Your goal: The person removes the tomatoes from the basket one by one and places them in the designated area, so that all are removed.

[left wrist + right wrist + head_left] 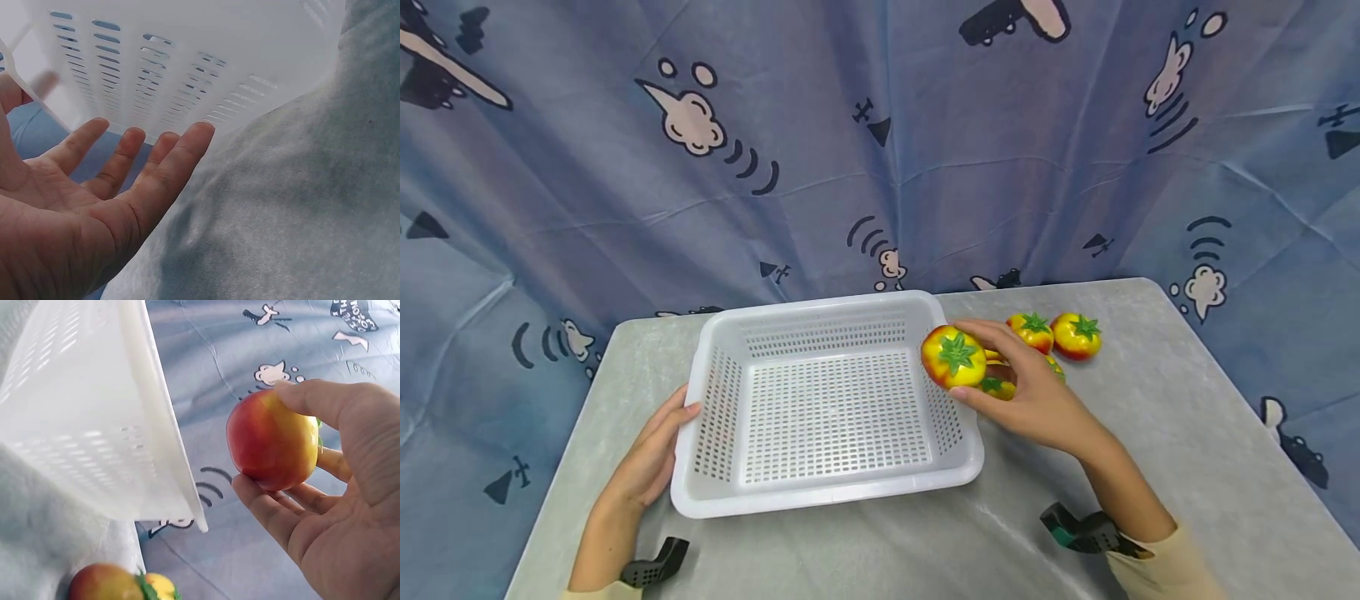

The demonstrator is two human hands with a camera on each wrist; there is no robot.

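A white perforated plastic basket point(831, 496) rests on the table. My left hand point(651, 454) holds its left side, the thumb over the rim and the fingers point(169, 162) against the outer wall. Between the thumb and fingers of my right hand point(1037, 392) is a glossy red-and-yellow tomato point(942, 371) with a green leafy top. That tomato point(269, 440) is raised just beside the basket's right rim point(172, 419). Several more such tomatoes, one of them at the far right point(1075, 337), lie behind and under the right hand, partly hidden by it.
The grey-covered table point(1157, 433) extends to the right of the tomatoes and in front of the basket. A blue patterned curtain point(820, 217) hangs along the table's back edge and sides. Each wrist wears a black strap device point(655, 564).
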